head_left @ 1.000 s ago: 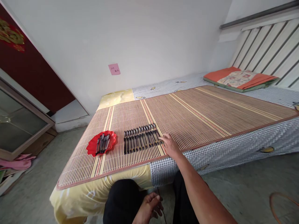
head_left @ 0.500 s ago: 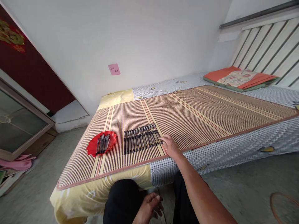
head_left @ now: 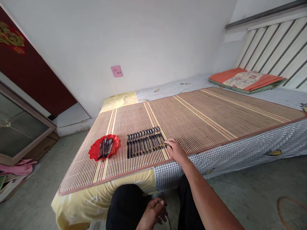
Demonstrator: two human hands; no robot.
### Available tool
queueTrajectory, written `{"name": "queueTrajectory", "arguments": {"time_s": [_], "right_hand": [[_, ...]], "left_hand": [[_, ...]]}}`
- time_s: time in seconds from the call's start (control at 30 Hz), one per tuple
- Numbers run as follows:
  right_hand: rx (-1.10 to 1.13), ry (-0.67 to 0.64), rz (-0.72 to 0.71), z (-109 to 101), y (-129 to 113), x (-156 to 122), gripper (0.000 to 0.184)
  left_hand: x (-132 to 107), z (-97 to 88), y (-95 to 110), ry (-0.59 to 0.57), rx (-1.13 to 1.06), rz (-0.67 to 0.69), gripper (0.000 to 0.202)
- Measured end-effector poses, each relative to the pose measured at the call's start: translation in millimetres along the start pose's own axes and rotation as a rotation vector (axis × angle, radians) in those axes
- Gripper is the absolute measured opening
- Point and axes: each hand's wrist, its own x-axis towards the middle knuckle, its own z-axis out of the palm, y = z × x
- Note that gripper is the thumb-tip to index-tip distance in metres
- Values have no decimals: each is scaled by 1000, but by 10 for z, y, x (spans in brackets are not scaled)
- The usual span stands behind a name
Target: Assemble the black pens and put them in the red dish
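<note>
On the bamboo mat, a row of several black-and-clear pens lies side by side, nearly parallel. My right hand is at the right end of this row, its fingertips closed at the lower end of the last pen. Part of that grip is hidden behind the fingers. Low between my knees, my left hand hangs with loosely bent fingers held apart and nothing in it. Left of the row, a red scalloped dish contains several more pens.
The mat covers a bed whose yellow and checked sheet hangs over the near edge. A folded orange quilt lies by the white slatted headboard. A pink note is on the wall. A glass-fronted cabinet stands at left.
</note>
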Motion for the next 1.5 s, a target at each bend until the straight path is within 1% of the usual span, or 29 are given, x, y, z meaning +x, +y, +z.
{"name": "queueTrajectory", "arguments": {"time_s": [0.17, 0.33, 0.5, 0.67, 0.97, 1.1, 1.3, 1.5], "right_hand": [[-5, -27, 27, -7, -7, -11, 40], [-15, -32, 14, -32, -22, -30, 44], [10, -70, 6, -46, -17, -43, 38], [-3, -68, 11, -32, 10, -36, 38], [-24, -70, -23, -37, 11, -19, 39], [-7, -69, -1, -7, 59, -11, 37], [24, -40, -68, 25, 115, -6, 36], [36, -36, -73, 57, 162, 11, 37]], "left_hand": [[22, -2, -10, -1, 11, -3, 64], [10, 8, -3, -2, 16, 3, 62], [-7, 19, 20, -2, 8, -2, 63], [-11, 22, 23, -4, -2, -2, 63], [-8, 1, -10, -5, 1, 13, 61], [6, -3, -20, 4, 3, 1, 62], [10, 5, -3, -1, 4, -8, 63], [-5, 12, 12, 2, -2, -10, 66]]}}
